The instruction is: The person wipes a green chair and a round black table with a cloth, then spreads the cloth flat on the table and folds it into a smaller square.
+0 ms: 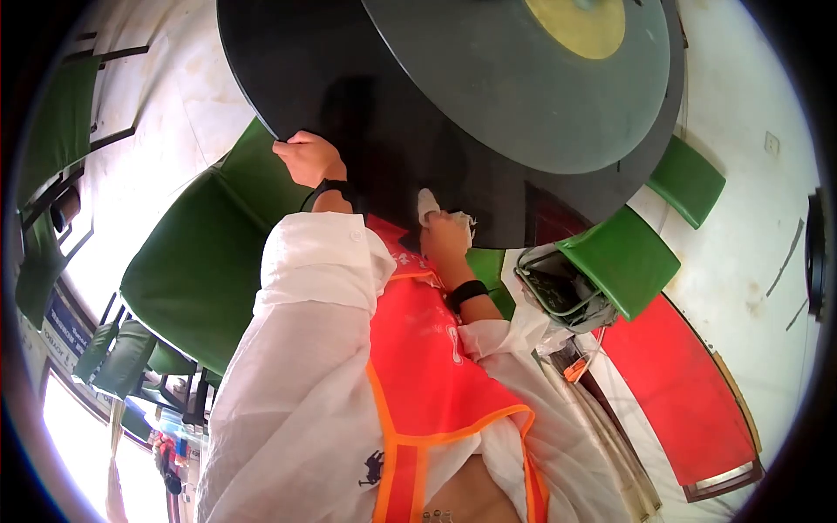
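Note:
A black round table fills the upper middle of the head view, with a grey glass turntable on top. My left hand is closed on the table's rim at the left, its fingers curled over the edge. Lower and to the right, near the table's near edge, my right hand is closed round a crumpled white cloth. Part of the cloth sticks out above the fingers and presses against the dark tabletop. Black bands circle both wrists.
A green chair stands close by on the left, and another green chair is at the right with a bag beside it. Farther right lies a long red panel. More green chairs line the left side. A pale wall borders the right.

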The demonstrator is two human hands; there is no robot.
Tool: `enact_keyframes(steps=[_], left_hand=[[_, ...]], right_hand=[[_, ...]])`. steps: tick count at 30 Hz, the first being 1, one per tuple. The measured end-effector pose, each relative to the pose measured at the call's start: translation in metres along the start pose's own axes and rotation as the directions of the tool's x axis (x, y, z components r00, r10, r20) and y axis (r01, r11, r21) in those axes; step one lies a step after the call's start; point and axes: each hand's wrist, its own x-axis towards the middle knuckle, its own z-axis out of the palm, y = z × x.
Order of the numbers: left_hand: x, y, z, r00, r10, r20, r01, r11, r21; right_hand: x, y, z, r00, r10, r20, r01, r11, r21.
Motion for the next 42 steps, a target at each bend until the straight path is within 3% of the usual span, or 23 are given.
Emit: enact_keyframes(steps=[3,5,7,8,9,12,16,18,20,21,23,30,34,42], left_hand=[[0.0,-0.003,0.004,1.0,0.005,-0.026,-0.005,1.0,0.0],[0.0,0.001,-0.002,1.0,0.0,0.018,0.0,1.0,0.007],[-0.001,-0.001,-0.003,0.998,-0.001,0.061,-0.001,1.0,0.019],[-0.001,-0.001,0.001,1.0,0.011,-0.003,-0.011,1.0,0.026],[-0.001,-0.001,0.005,0.997,0.023,-0.068,-0.021,0.999,0.031],[0.0,-0.001,0.005,0.997,0.039,-0.071,-0.035,0.998,0.058],[0.002,-0.002,0.005,0.999,0.035,-0.01,-0.035,0.999,0.025],[0.002,-0.004,0.008,0.998,0.042,-0.046,-0.04,0.998,0.049],[0.002,-0.003,0.007,0.999,0.029,-0.032,-0.028,0.999,0.046],[0.002,-0.003,0.007,1.0,0.014,-0.026,-0.012,0.999,0.05],[0.001,-0.004,0.005,1.0,0.015,-0.011,-0.015,1.0,0.025],[0.001,0.0,0.003,1.0,-0.016,0.006,0.016,0.999,0.034],[0.001,0.001,0.0,1.0,-0.02,0.025,0.019,1.0,0.024],[-0.002,0.002,-0.004,0.999,-0.023,0.033,0.023,1.0,-0.004]], right_hand=[[0.001,0.007,0.003,0.993,-0.013,-0.114,0.024,0.995,0.093],[0.02,0.011,-0.011,0.988,0.095,-0.124,-0.074,0.983,0.167],[0.047,0.019,-0.024,0.975,0.08,-0.208,-0.062,0.994,0.093],[0.061,0.021,-0.03,0.964,0.093,-0.249,-0.067,0.992,0.111],[0.076,0.022,-0.04,0.966,0.159,-0.203,-0.134,0.982,0.13],[0.089,0.016,-0.068,0.971,0.186,-0.151,-0.152,0.966,0.211],[0.061,0.014,-0.041,0.989,0.103,-0.11,-0.088,0.987,0.133],[0.033,0.003,-0.032,0.993,0.116,0.015,-0.117,0.992,0.05],[0.01,0.0,-0.011,0.994,0.004,0.105,-0.012,0.997,0.075],[-0.002,-0.002,0.003,0.995,0.01,0.1,-0.016,0.998,0.067],[-0.016,-0.007,0.02,0.999,0.034,-0.037,-0.024,0.969,0.245],[0.021,-0.001,-0.007,0.998,0.01,-0.055,-0.002,0.988,0.157],[0.067,0.0,-0.039,0.968,0.113,-0.225,-0.081,0.986,0.145],[0.096,-0.004,-0.059,0.97,0.16,-0.184,-0.119,0.969,0.215]])
